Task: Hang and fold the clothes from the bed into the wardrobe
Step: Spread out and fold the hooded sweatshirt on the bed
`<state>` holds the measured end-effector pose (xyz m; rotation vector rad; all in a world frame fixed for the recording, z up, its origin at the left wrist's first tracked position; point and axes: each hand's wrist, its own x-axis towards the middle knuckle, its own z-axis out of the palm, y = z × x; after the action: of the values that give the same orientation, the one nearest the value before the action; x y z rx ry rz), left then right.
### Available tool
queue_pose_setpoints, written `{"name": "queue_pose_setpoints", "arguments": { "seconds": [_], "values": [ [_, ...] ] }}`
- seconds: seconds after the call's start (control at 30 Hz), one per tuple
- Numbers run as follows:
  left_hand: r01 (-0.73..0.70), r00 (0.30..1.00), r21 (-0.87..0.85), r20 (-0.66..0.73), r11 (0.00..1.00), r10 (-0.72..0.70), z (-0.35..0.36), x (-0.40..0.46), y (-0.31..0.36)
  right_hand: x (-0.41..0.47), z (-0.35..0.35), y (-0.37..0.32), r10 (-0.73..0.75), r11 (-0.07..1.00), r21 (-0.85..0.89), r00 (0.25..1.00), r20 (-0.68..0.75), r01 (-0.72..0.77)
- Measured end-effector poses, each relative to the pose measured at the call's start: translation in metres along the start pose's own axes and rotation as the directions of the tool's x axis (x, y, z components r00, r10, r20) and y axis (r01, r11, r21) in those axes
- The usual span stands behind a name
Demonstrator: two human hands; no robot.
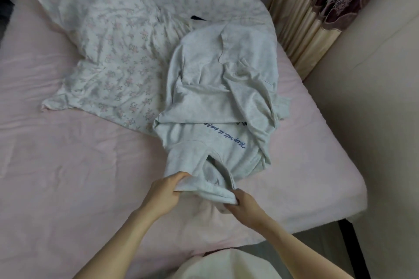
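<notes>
Two bare forearms reached forward over the bed (68,142). The left hand (165,192) and right hand (243,205) each gripped the near end of the pale grey garment (215,97), fingers curled into its cloth. Beyond the hands, the garment lay crumpled on the bed, partly overlapping the floral quilt (118,56).

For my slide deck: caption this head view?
Left hand and right hand grip a grey hoodie on the pink bed.
</notes>
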<state>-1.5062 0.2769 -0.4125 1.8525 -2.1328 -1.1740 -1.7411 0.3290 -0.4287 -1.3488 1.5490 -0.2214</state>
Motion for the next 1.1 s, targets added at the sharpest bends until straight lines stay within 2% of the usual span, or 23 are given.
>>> {"name": "queue_pose_setpoints", "arguments": {
  "seconds": [0.1, 0.2, 0.3, 0.4, 0.47, 0.6, 0.7, 0.77, 0.83, 0.87, 0.9, 0.93, 1.0, 1.1],
  "values": [
    [0.060, 0.994, -0.038, -0.093, 0.997, -0.063, -0.004, -0.026, 0.017, -0.017, 0.004, -0.015, -0.058, 0.993, 0.091, 0.986, -0.156, 0.072],
    [0.038, 0.986, -0.113, -0.155, 0.993, -0.056, -0.002, -0.065, 0.034, -0.054, 0.009, -0.026, -0.057, 0.980, 0.180, 0.987, -0.148, 0.083],
    [-0.041, 0.996, -0.081, -0.085, 0.996, 0.034, -0.004, -0.098, 0.035, -0.084, 0.015, -0.022, -0.087, 0.989, 0.102, 0.984, -0.153, 0.103],
    [-0.117, 0.990, -0.032, -0.087, 0.993, 0.114, -0.019, -0.120, 0.031, -0.111, 0.026, -0.038, -0.133, 0.989, 0.030, 0.963, -0.234, 0.144],
    [-0.152, 0.973, -0.034, -0.180, 0.988, 0.144, -0.038, -0.128, 0.031, -0.122, 0.033, -0.063, -0.163, 0.985, 0.007, 0.946, -0.279, 0.172],
    [-0.243, 0.893, -0.092, -0.410, 0.966, 0.186, -0.100, -0.149, 0.022, -0.135, 0.056, -0.138, -0.230, 0.971, -0.023, 0.911, -0.344, 0.236],
    [-0.300, 0.832, -0.138, -0.523, 0.944, 0.188, -0.165, -0.188, -0.021, -0.140, 0.104, -0.210, -0.312, 0.945, 0.016, 0.918, -0.246, 0.326],
    [-0.289, 0.755, -0.120, -0.639, 0.950, 0.149, -0.213, -0.220, -0.065, -0.141, 0.149, -0.266, -0.397, 0.910, 0.071, 0.907, -0.140, 0.409],
    [-0.215, 0.664, -0.081, -0.743, 0.973, 0.085, -0.259, -0.242, -0.106, -0.139, 0.190, -0.316, -0.456, 0.869, 0.218, 0.890, -0.002, 0.445],
    [-0.131, 0.637, -0.062, -0.770, 0.989, 0.036, -0.284, -0.251, -0.129, -0.137, 0.209, -0.341, -0.472, 0.847, 0.328, 0.876, 0.098, 0.419],
    [-0.022, 0.641, -0.062, -0.767, 0.998, -0.034, -0.306, -0.258, -0.152, -0.134, 0.224, -0.358, -0.456, 0.847, 0.393, 0.869, 0.191, 0.358],
    [0.099, 0.666, -0.074, -0.736, 0.992, -0.121, -0.325, -0.267, -0.179, -0.130, 0.239, -0.374, -0.434, 0.866, 0.384, 0.862, 0.262, 0.319],
    [0.279, 0.728, -0.103, -0.626, 0.955, -0.280, -0.343, -0.278, -0.225, -0.119, 0.253, -0.385, -0.361, 0.926, 0.215, 0.890, 0.278, 0.309],
    [0.370, 0.718, -0.262, -0.529, 0.891, -0.454, -0.325, -0.292, -0.276, -0.101, 0.260, -0.377, -0.199, 0.980, 0.060, 0.950, 0.239, 0.190]
  ]
}}
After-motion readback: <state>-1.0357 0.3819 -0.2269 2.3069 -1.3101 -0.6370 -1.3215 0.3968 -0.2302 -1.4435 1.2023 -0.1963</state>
